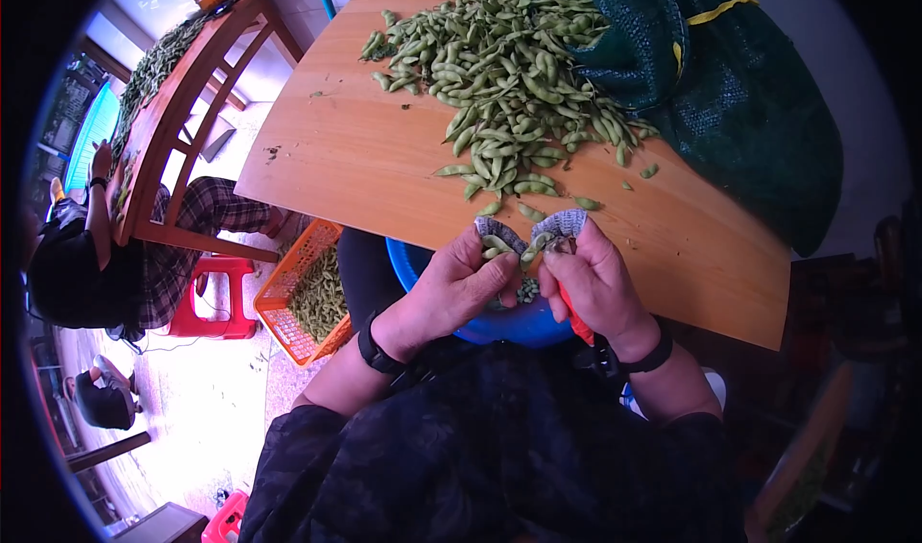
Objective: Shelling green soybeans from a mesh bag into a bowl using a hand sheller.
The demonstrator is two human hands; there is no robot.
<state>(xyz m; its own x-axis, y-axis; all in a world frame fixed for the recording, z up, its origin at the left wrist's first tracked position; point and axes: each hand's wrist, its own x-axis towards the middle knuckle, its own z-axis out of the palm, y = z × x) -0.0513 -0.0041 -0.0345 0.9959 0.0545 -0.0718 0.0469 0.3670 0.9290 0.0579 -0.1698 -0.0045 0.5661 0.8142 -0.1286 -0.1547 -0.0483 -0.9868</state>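
My left hand [457, 280] pinches green soybean pods [495, 245] between thumb and fingers. Close beside it, my right hand [598, 276] grips a tool with a red handle [578, 321]; its working end is mostly hidden by my thumb. Another pod [535, 246] is at the right fingertips, between the two hands. Grey knit fabric [565, 221] covers fingers on both hands. Below them sits a blue basin [479, 333] with shelled green beans [529, 291], partly hidden by the hands. Loose pods [533, 212] lie on the table just beyond my fingers.
A large heap of pods [504, 82] spills from a green mesh sack [756, 132] across the wooden table [338, 147]. An orange crate [270, 302] of pods stands left on the floor. Beyond it, a person [94, 269] sits at another pod-covered table [162, 136], near a red stool [234, 291].
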